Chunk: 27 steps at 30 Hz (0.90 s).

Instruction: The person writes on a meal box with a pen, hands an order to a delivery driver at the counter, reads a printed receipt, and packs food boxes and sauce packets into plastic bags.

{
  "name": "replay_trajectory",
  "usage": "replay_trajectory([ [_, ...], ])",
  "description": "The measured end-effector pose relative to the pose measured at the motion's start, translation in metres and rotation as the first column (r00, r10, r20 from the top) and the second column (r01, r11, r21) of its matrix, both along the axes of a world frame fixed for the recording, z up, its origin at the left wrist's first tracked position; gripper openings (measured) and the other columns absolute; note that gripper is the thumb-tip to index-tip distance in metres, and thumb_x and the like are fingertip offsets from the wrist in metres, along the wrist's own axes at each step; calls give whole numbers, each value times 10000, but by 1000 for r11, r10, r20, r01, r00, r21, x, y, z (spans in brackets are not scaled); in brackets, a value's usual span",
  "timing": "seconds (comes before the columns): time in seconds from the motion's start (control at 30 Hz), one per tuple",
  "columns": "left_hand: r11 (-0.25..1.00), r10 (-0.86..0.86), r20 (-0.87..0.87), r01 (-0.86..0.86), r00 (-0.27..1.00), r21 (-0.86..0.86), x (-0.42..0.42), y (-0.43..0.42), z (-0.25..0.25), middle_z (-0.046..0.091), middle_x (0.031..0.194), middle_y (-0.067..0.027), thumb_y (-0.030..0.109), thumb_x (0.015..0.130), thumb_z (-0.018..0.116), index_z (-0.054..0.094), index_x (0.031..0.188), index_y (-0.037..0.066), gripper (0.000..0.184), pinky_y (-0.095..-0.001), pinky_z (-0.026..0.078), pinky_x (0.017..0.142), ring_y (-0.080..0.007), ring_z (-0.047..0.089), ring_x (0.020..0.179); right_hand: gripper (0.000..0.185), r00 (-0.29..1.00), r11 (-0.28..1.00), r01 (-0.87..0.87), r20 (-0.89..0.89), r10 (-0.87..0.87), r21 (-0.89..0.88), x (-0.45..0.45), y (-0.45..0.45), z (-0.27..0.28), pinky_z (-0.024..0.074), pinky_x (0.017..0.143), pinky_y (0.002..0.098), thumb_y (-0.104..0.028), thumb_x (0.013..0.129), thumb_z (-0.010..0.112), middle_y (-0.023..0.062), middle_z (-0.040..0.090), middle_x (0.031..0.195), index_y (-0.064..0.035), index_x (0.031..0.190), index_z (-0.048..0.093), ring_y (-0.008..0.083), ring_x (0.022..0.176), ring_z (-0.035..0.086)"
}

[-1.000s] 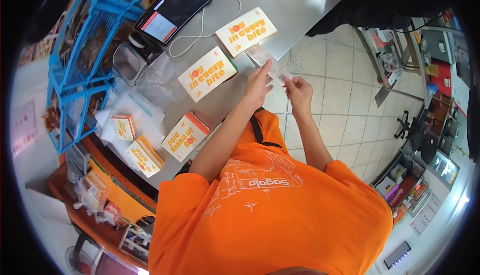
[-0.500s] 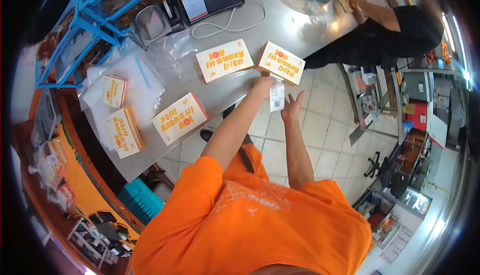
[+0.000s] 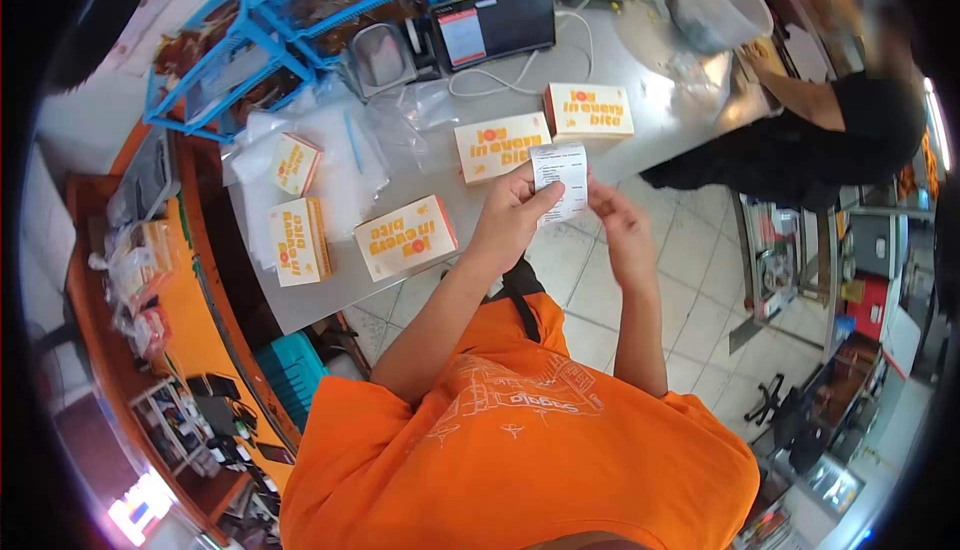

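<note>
My left hand (image 3: 508,220) is closed on a printed paper receipt (image 3: 560,175), its thumb lying across the front of the paper. My right hand (image 3: 627,240) has its fingers bent together at the receipt's right edge, where they seem to pinch it. Just beyond the receipt are two white and yellow food boxes, a left one (image 3: 490,142) partly covered by the paper and a right one (image 3: 592,110). Another large box (image 3: 405,238) lies near the table's front edge. Further left are a box with an orange side (image 3: 297,242) and a small box (image 3: 295,165).
The steel table (image 3: 370,290) bears clear plastic bags (image 3: 400,115), a screen (image 3: 495,30) with a white cable, and a metal container (image 3: 380,58). Blue baskets (image 3: 340,15) line the back. A person in black (image 3: 870,120) works at the right, near a plastic tub (image 3: 722,5).
Both hands have brought the receipt up before me, its print now facing the camera. My right hand has gone from spread fingers to bent ones at its edge. The view has shifted.
</note>
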<state>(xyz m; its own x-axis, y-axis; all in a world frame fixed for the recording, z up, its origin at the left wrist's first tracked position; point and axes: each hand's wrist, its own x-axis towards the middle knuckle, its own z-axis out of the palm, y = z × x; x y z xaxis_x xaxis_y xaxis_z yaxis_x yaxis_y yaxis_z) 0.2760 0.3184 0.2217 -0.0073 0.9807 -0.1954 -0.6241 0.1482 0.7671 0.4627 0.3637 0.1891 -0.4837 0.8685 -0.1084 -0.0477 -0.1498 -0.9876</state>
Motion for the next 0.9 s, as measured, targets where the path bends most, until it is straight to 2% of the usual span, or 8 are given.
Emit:
replay_trajectory([
  [0.03,998,48,-22,-47,999,38,-2,2,8,632,1224,-200,47,959,520,508,1304,-74,366,-376,521,953,-270,645,1102,366,995,997,-69,74,66,32,-9,-5,19,429,991,333,-265,972,568,107,652,1192,29,1174,643,191,1111,587],
  [0.07,997,63,34,-64,997,41,-5,5,18,627,1228,-211,68,962,526,504,1309,-74,376,-383,520,958,-284,641,1111,272,980,988,-139,152,128,60,-18,-8,37,456,946,319,-177,948,625,91,680,1132,34,1113,676,167,1041,615],
  [0.1,996,76,89,-80,993,44,-11,9,30,622,1231,-221,89,965,531,500,1315,-74,387,-390,519,963,-298,636,1120,115,989,990,-110,94,118,-86,-26,-11,50,476,803,278,3,852,684,52,696,981,33,960,708,103,881,595],
  [0.17,991,114,149,-123,982,56,-23,15,54,615,1234,-240,133,972,539,495,1322,-76,410,-403,517,967,-321,630,1130,124,973,974,-225,45,226,-31,-36,-15,58,468,760,260,-32,890,662,46,687,921,38,989,688,84,820,577],
  [0.27,968,199,109,-212,974,132,-47,24,86,610,1229,-260,232,999,512,491,1326,-86,456,-419,518,964,-347,627,1132,113,960,943,-274,10,280,-192,-38,-20,72,468,735,240,-31,912,644,48,689,924,46,992,663,68,815,582],
  [0.4,926,268,126,-292,955,239,-68,15,116,606,1229,-266,276,1031,446,486,1323,-98,476,-417,511,974,-357,627,1128,100,941,931,-338,-50,335,-136,-38,-24,85,484,728,239,-28,933,624,63,694,936,48,995,641,71,831,597],
  [0.67,878,334,107,-350,936,326,-83,-7,149,597,1229,-282,270,1043,400,484,1314,-111,475,-429,503,991,-378,619,1133,84,919,917,-387,-121,375,-100,-59,-28,99,511,763,256,-15,931,622,95,706,938,59,970,632,91,831,622],
  [0.9,862,343,129,-367,930,350,-94,-13,157,593,1230,-286,256,1043,399,486,1303,-114,460,-436,511,982,-388,617,1132,69,894,905,-425,-173,413,-35,-68,-32,109,521,737,260,4,922,621,103,710,932,57,964,634,94,825,632],
])
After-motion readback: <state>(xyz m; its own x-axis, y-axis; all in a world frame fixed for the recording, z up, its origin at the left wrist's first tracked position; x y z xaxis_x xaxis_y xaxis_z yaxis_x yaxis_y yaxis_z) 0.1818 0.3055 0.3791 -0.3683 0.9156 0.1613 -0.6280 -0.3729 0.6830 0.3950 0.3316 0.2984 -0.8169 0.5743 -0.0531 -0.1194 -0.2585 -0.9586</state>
